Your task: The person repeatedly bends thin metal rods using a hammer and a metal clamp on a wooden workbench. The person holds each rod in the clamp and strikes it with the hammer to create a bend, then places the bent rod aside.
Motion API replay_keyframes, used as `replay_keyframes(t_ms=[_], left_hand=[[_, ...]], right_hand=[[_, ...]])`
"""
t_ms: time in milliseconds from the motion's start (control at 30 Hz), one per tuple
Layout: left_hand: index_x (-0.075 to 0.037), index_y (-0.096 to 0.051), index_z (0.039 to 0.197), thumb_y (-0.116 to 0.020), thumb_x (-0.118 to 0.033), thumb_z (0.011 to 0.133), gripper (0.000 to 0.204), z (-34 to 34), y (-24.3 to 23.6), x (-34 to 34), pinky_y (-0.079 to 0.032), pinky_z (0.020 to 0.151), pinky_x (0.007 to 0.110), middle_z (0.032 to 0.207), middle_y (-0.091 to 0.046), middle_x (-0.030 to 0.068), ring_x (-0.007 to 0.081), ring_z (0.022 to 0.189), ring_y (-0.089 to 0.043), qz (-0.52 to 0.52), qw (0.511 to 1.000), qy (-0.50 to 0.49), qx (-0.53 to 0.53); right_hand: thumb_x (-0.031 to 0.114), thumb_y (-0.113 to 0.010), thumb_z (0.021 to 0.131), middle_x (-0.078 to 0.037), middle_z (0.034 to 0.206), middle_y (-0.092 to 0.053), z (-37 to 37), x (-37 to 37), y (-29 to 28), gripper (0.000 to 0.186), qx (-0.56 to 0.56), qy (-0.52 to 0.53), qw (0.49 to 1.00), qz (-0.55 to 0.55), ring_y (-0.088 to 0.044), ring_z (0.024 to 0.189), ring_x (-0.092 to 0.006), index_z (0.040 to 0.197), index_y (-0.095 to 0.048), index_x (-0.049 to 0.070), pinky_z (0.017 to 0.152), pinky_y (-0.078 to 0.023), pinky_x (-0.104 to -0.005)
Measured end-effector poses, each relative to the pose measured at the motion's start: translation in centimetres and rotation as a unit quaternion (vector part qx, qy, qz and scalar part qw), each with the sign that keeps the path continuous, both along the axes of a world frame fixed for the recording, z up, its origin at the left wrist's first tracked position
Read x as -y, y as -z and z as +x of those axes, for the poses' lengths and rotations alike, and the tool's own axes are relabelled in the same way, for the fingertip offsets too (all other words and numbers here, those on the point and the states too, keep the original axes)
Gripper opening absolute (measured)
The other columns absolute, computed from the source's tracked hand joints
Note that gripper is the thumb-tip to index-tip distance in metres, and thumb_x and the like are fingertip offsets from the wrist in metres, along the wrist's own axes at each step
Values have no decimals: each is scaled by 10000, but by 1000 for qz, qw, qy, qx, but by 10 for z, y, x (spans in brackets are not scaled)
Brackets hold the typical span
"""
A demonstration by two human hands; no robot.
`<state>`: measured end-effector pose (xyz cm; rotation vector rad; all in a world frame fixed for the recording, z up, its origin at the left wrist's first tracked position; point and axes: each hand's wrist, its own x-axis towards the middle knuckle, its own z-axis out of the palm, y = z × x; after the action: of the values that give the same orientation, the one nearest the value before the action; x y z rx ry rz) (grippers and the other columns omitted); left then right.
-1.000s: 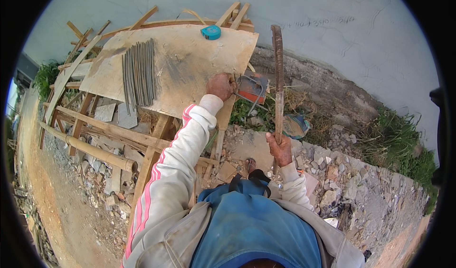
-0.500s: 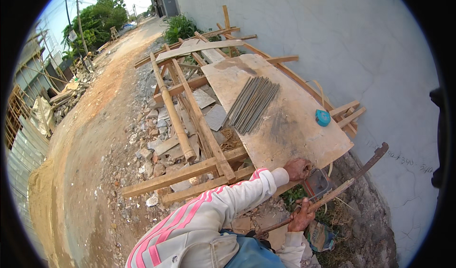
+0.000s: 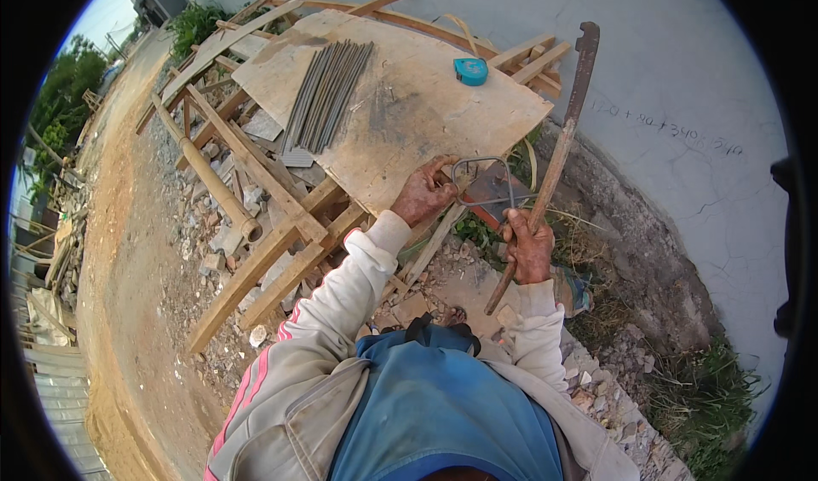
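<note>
The left grip [image 3: 424, 193] is pinched on the near corner of a bent wire stirrup [image 3: 482, 181], a rounded rectangle held at the desk's edge. Just right of it, the right grip [image 3: 528, 247] is wrapped tight around a long rusty bending bar [image 3: 558, 153] that slants up past the stirrup. Beyond the left grip, a bundle of straight rods [image 3: 328, 96] lies on the plywood desk [image 3: 400, 119]; a teal tape measure [image 3: 470, 71] sits farther off.
</note>
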<state>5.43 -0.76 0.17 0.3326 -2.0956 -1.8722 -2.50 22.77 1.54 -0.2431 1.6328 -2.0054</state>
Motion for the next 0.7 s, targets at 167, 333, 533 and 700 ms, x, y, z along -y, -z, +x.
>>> replay_keyframes(t_ms=[167, 333, 533, 700], left_hand=[[-25, -647, 1077, -654, -197, 922, 231, 4, -8, -8, -472, 667, 298, 786, -645, 49, 128, 737, -595, -57, 994, -76, 60], [-12, -680, 882, -623, -331, 939, 329, 5, -26, -16, -474, 627, 405, 685, -621, 142, 245, 655, -625, -281, 942, -144, 118], [-21, -671, 862, -604, -328, 933, 322, 8, -37, -32, -473, 629, 455, 698, -629, 195, 360, 639, -614, -333, 921, -170, 107], [-26, -664, 866, -612, -288, 927, 274, 9, -37, -37, -482, 629, 456, 687, -622, 193, 375, 655, -627, -342, 915, -184, 107]], right_hand=[[247, -687, 963, 28, 580, -491, -25, -1, -9, 218, 41, -63, 996, 46, -372, 391, -37, 922, -652, 35, 350, -305, -226], [243, -701, 952, 41, 577, -470, -42, -2, -13, 226, 55, -99, 992, 49, -358, 386, -37, 885, -624, 42, 345, -292, -227], [269, -704, 945, 56, 589, -441, -56, -3, -17, 249, 37, -127, 989, 69, -354, 402, -25, 914, -622, 36, 360, -284, -214], [249, -697, 951, 58, 588, -439, -61, -5, -19, 230, 27, -141, 986, 85, -353, 401, -28, 906, -615, 39, 357, -273, -213]])
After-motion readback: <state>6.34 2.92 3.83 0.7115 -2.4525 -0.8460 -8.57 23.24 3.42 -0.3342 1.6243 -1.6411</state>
